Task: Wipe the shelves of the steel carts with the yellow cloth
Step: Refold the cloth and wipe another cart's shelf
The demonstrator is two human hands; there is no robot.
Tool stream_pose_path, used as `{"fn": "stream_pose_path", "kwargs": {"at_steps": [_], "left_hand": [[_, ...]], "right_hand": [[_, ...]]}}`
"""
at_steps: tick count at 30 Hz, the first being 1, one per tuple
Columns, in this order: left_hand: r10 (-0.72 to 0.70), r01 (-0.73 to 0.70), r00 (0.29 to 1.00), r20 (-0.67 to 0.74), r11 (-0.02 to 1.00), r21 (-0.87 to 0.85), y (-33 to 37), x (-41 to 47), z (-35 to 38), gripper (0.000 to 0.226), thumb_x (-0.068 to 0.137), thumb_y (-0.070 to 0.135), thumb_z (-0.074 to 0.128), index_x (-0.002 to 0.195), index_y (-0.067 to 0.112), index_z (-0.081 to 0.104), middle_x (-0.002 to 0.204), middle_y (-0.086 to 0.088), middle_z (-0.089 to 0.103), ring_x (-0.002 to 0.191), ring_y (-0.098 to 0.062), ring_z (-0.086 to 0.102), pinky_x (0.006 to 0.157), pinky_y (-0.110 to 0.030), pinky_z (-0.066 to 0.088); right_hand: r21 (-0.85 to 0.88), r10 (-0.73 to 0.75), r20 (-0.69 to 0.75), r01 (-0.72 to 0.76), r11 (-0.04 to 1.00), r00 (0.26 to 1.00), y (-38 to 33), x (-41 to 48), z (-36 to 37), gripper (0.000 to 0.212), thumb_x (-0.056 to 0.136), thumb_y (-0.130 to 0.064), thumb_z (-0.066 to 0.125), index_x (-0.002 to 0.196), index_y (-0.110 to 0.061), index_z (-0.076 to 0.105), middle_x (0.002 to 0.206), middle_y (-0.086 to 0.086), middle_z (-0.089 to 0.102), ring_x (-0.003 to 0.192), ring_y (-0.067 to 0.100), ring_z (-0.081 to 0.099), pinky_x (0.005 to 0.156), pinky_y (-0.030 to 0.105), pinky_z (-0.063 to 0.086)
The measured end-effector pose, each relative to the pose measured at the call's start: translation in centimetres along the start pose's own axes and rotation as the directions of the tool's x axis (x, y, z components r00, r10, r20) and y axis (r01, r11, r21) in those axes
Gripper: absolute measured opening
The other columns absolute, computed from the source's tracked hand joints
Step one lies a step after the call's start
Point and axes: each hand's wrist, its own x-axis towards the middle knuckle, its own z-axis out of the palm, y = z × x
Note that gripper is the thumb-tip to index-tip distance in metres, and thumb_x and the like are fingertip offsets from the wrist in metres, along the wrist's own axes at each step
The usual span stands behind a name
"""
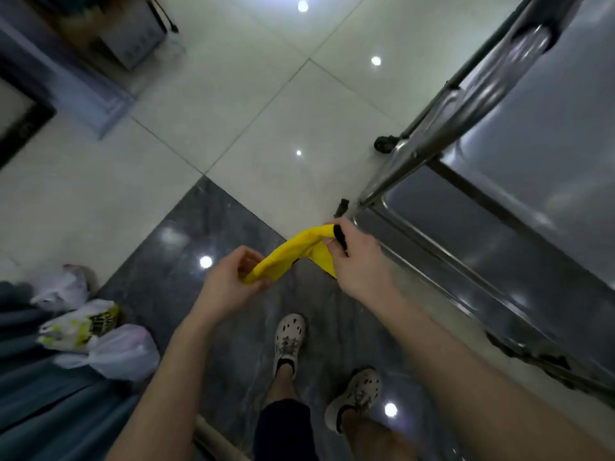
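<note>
Yellow cloth (289, 255): bunched into a loose rope and held in the air between both hands, over the floor in front of the person. It touches no shelf. It arches up toward the R end, and a corner hangs down below the R grip.

Left hand (229, 278): fingers and thumb curled round the lower L end of the cloth, palm turned inward.

Right hand (360, 258): thumb and fingertips pinch the upper R end. A small black item shows at the fingertips, ID not possible.

Steel cart (442, 128): stands to the person's R, just beside the R hand but not touched by it. Tubular rails run along the edge. The flat steel shelf surfaces carry dull reflections. A dark caster (383, 143) sits on the floor at the far corner. Frame is blurred, so cannot tell whether this is one cart or two side by side.

Floor: pale tiles (239, 94) ahead and a dark polished slab (199, 241) underfoot, both with ceiling-light reflections.

Pale clogs (290, 337) are on both feet, below the hands.

Plastic bags (100, 344): three approx., clustered on the floor at L, well apart from the cart.
</note>
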Motion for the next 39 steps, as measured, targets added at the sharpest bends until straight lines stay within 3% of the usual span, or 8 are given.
{"fn": "stream_pose_path", "kwargs": {"at_steps": [2,7,16,21,24,30,34,39], "left_hand": [[0.039,-0.043,0.997,0.06,0.997,0.067,3.0,-1.0,-4.4,0.032,0.083,0.012,0.091,0.104,0.03,0.073,0.095,0.013,0.08,0.09,-0.005,0.075,0.085,-0.036,0.061],[0.173,-0.159,0.982,-0.081,0.976,0.148,10.3,-0.9,-14.1,0.022,0.087,0.016,0.087,0.096,0.031,0.075,0.087,0.01,0.077,0.08,-0.002,0.07,0.071,-0.02,0.052],[0.398,-0.404,0.907,-0.138,0.915,-0.015,25.7,7.3,-24.3,0.009,0.096,0.023,0.083,0.1,0.026,0.075,0.092,0.001,0.075,0.088,-0.019,0.07,0.078,-0.04,0.057],[0.509,-0.51,0.86,0.036,0.86,0.024,35.8,15.3,-26.4,0.012,0.094,0.03,0.085,0.096,0.026,0.074,0.094,0.003,0.076,0.089,-0.015,0.073,0.069,-0.026,0.058],[0.534,-0.548,0.834,0.139,0.832,0.087,41.3,21.1,-27.0,0.014,0.092,0.028,0.087,0.093,0.024,0.074,0.093,-0.001,0.077,0.093,-0.025,0.075,0.076,-0.042,0.064],[0.578,-0.671,0.735,0.355,0.696,0.256,51.4,31.7,-27.9,0.015,0.09,0.03,0.089,0.093,0.033,0.074,0.09,0.01,0.075,0.092,-0.015,0.072,0.085,-0.045,0.063],[0.551,-0.732,0.662,0.508,0.621,0.28,57.4,37.5,-27.9,0.013,0.087,0.039,0.087,0.09,0.037,0.074,0.089,0.014,0.075,0.092,-0.011,0.071,0.084,-0.044,0.065],[0.54,-0.798,0.562,0.626,0.552,0.241,65.4,46.4,-27.2,0.015,0.086,0.039,0.089,0.091,0.035,0.075,0.09,0.012,0.074,0.092,-0.015,0.07,0.088,-0.045,0.062]], "right_hand": [[0.011,-0.028,-0.037,0.028,1.0,0.999,-4.3,0.0,-2.6,0.02,0.106,-0.023,0.062,0.125,-0.017,0.065,0.106,0.011,0.076,0.1,0.037,0.069,0.082,0.047,0.052],[-0.056,-0.141,-0.089,0.136,0.989,0.986,-13.3,1.1,-8.9,0.025,0.109,-0.03,0.06,0.128,-0.015,0.064,0.108,0.012,0.075,0.1,0.038,0.068,0.084,0.047,0.053],[0.099,-0.081,-0.265,0.111,0.989,0.961,-18.0,8.0,-18.5,0.022,0.109,-0.023,0.056,0.129,-0.031,0.06,0.113,0.003,0.072,0.099,0.024,0.068,0.086,0.046,0.06],[0.12,0.072,-0.213,-0.047,0.992,0.974,-17.0,16.2,-23.0,0.042,0.1,-0.02,0.058,0.14,-0.033,0.051,0.108,0.006,0.07,0.08,0.015,0.064,0.06,0.026,0.046],[0.021,0.119,-0.156,-0.117,0.993,0.981,-16.3,21.9,-24.6,0.042,0.099,-0.026,0.06,0.141,-0.027,0.056,0.113,0.0,0.067,0.089,0.019,0.059,0.061,0.022,0.038],[0.01,0.113,-0.183,-0.113,0.993,0.977,-17.5,32.3,-28.6,0.048,0.1,-0.04,0.069,0.14,-0.018,0.057,0.135,0.003,0.063,0.123,0.027,0.062,0.099,0.039,0.051],[-0.03,-0.007,-0.265,-0.001,1.0,0.964,-19.6,38.1,-32.7,0.076,0.094,-0.043,0.077,0.16,-0.034,0.041,0.163,-0.012,0.044,0.145,0.012,0.041,0.122,0.037,0.032],[0.063,0.016,-0.33,0.006,0.998,0.944,-19.9,46.2,-38.3,0.024,0.097,-0.045,0.071,0.116,-0.029,0.073,0.11,-0.01,0.075,0.093,0.01,0.063,0.082,0.031,0.047]]}}
